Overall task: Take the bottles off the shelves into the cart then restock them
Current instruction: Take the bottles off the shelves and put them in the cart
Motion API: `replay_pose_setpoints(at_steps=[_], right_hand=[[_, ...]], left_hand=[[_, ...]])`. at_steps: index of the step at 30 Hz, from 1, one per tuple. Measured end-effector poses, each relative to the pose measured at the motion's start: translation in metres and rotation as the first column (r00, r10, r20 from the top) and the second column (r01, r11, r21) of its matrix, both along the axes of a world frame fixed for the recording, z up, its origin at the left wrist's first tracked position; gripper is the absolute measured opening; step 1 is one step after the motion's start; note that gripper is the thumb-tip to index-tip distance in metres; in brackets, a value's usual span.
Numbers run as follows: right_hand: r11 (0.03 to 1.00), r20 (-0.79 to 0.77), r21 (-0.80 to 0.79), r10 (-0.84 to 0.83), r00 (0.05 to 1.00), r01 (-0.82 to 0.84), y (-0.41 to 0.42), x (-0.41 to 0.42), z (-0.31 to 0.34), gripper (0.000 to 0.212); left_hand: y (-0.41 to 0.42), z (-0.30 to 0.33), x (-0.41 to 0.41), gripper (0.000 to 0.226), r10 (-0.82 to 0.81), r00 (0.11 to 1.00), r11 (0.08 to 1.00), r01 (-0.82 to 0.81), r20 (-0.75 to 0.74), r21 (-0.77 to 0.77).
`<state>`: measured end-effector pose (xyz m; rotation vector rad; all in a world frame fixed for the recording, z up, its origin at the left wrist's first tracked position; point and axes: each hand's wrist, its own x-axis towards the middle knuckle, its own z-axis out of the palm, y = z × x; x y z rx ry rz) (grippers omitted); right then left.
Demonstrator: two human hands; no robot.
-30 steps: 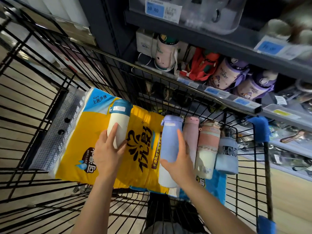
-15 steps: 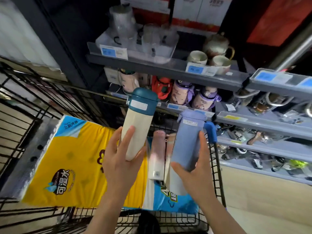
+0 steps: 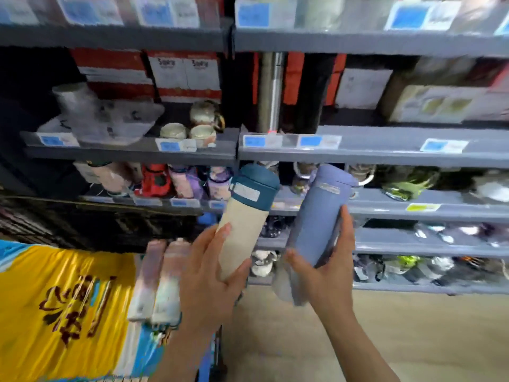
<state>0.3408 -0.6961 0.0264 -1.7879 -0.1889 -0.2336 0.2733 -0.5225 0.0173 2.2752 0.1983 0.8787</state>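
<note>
light: I see even, fairly bright store light from above | shadows: deep under each shelf (image 3: 358,155) | blur: heavy motion smear, worst on yellow pack (image 3: 55,299) and price tags | edges: wide-angle bending | glare: faint on metal post (image 3: 271,92)

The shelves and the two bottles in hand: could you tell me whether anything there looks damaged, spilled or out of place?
Nothing stands out. The left hand holds the cream bottle and the right hand the blue bottle, both capped and tilted toward the shelves. The picture is too blurred to judge small damage.
</note>
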Motion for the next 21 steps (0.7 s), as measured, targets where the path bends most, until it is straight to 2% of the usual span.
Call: replay_pose_setpoints(at_steps=[3,8,12,17,21], right_hand=[[0.997,0.049,0.021,-0.071,0.996,0.070,-0.052,0.021,0.018,0.107],[0.984,0.091,0.044,-0.178,0.980,0.175,-0.105,0.048,0.039,0.110],[0.963,0.020,0.133,-0.240,0.971,0.236,-0.123,0.069,0.045,0.111],[0.943,0.036,0.149,-0.305,0.952,0.296,-0.139,0.113,0.047,0.109],[0.919,0.058,0.122,-0.384,0.921,0.376,-0.148,0.158,0.052,0.110]], left_hand=[[-0.053,0.012,0.024,0.064,-0.084,0.996,0.996,0.085,0.015,-0.022],[-0.096,0.028,0.065,0.065,-0.108,0.994,0.994,0.108,0.015,0.025],[-0.109,0.036,0.097,0.065,-0.167,0.984,0.981,0.160,0.059,0.108],[-0.123,0.037,0.158,0.067,-0.200,0.970,0.978,0.190,0.134,0.084],[-0.130,0.036,0.215,0.064,-0.311,0.923,0.950,0.305,0.229,0.062]])
